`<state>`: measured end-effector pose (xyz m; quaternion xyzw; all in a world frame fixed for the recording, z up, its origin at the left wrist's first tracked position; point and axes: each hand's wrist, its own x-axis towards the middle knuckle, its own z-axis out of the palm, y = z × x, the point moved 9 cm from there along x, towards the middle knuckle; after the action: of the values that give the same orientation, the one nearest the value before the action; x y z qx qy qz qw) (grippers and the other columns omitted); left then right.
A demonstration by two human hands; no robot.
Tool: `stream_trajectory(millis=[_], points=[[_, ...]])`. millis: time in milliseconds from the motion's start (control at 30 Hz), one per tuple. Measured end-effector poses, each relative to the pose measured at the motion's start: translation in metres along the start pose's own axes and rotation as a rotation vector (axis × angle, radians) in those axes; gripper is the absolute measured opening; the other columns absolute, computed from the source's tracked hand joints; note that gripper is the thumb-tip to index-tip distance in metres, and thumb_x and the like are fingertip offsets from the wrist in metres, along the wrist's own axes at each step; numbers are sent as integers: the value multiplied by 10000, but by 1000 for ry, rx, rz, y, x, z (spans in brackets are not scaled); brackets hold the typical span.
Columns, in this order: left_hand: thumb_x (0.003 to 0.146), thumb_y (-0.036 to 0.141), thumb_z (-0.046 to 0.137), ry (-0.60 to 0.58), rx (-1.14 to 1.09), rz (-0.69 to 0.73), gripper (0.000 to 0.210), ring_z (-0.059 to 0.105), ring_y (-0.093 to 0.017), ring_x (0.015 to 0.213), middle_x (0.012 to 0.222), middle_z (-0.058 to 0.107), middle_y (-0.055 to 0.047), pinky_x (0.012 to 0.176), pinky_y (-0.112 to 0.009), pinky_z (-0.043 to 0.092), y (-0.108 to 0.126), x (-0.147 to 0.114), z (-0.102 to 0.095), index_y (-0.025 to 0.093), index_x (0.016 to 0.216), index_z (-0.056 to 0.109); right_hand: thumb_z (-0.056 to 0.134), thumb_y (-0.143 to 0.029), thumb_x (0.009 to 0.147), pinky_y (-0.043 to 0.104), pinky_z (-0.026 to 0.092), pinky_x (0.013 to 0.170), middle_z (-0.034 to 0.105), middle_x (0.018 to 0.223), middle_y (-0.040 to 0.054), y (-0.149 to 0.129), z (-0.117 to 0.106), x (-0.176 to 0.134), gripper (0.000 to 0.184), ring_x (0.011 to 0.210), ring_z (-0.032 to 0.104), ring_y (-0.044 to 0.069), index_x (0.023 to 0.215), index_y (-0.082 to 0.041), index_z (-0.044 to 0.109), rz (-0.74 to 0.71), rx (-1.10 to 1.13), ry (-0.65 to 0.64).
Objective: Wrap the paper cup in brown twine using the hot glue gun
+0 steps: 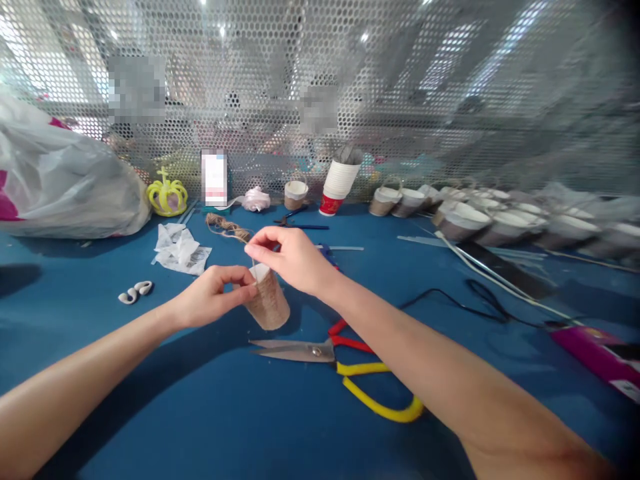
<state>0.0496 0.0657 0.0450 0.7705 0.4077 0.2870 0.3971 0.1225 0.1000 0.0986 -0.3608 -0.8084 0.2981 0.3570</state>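
Observation:
A paper cup (pixel 270 303) wrapped in brown twine or burlap is tilted on the blue table. My left hand (pixel 220 293) pinches its rim from the left, fingers closed on it. Above the cup's opening, my right hand (pixel 287 257) has thumb and forefinger pinched on a thin strand of twine (pixel 253 263) that runs down to the cup. A loose bundle of brown twine (pixel 227 227) lies just behind the hands. Large scissors (pixel 310 351) with red and yellow handles lie in front of the cup, partly under my right forearm.
Stacked white cups (pixel 343 177), a small wrapped cup (pixel 296 193) and many finished-looking cups (pixel 465 220) stand along the mesh panel. A plastic bag (pixel 65 173), yellow crown (pixel 167 195), crumpled paper (pixel 180 250), earphones (pixel 135 292), black phone (pixel 505 267) and magenta box (pixel 595 353) lie around.

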Motion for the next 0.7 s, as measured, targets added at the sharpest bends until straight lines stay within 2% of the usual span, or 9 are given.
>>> stream_trajectory(millis=[100, 167, 233, 367, 467, 567, 633, 700], points=[[814, 310, 480, -1, -36, 5, 231, 443, -102, 618, 638, 509, 12, 614, -227, 378, -2, 0, 1, 128, 686, 542, 571, -204, 768, 212, 436, 635, 663, 701, 3, 0, 22, 13, 106, 659, 578, 100, 715, -139, 636, 3, -103, -162], [811, 312, 486, 3, -70, 10, 230, 458, -107, 636, 652, 519, 6, 636, -235, 388, -5, 1, 1, 129, 683, 537, 571, -204, 768, 206, 427, 621, 675, 706, 3, 5, 25, 17, 113, 666, 588, 105, 717, -145, 653, 18, -196, -214], [816, 316, 489, 6, -111, 19, 226, 503, -128, 718, 745, 570, -23, 704, -255, 408, -6, 1, 1, 130, 696, 536, 544, -232, 788, 220, 416, 605, 679, 712, 16, 15, 11, 20, 153, 662, 590, 119, 734, -147, 661, 47, -267, -167], [823, 318, 502, 6, -173, 47, 212, 534, -191, 985, 1013, 608, -88, 871, -307, 395, -8, 3, 0, 137, 715, 529, 433, -266, 844, 264, 407, 600, 673, 748, 63, 50, -53, 12, 253, 658, 591, 154, 757, -153, 642, 185, -427, 44], [820, 330, 512, -3, -197, 57, 221, 513, -229, 1086, 1019, 620, -104, 911, -342, 383, -9, 4, -1, 146, 696, 517, 546, -251, 752, 300, 390, 568, 615, 574, 61, 84, -90, -7, 213, 579, 570, 191, 555, -177, 579, 326, -557, 116], [821, 331, 508, -5, -189, 66, 218, 505, -236, 1105, 985, 628, -99, 924, -361, 374, -9, 4, -1, 153, 696, 512, 692, -161, 557, 288, 381, 514, 485, 388, -2, 120, -91, -27, 305, 472, 518, 171, 376, -211, 452, 433, -590, 53], [821, 329, 504, -2, -167, 65, 219, 516, -226, 1075, 954, 628, -89, 921, -358, 374, -8, 4, -1, 153, 691, 507, 700, -113, 503, 278, 398, 525, 499, 413, -9, 134, -84, -35, 311, 500, 529, 164, 379, -214, 433, 455, -579, 57], [820, 330, 503, 0, -154, 63, 221, 528, -214, 1037, 933, 627, -80, 908, -347, 380, -8, 3, -1, 152, 689, 503, 671, -93, 519, 276, 420, 561, 554, 489, 8, 142, -79, -38, 252, 567, 562, 172, 435, -209, 464, 466, -556, 98]])
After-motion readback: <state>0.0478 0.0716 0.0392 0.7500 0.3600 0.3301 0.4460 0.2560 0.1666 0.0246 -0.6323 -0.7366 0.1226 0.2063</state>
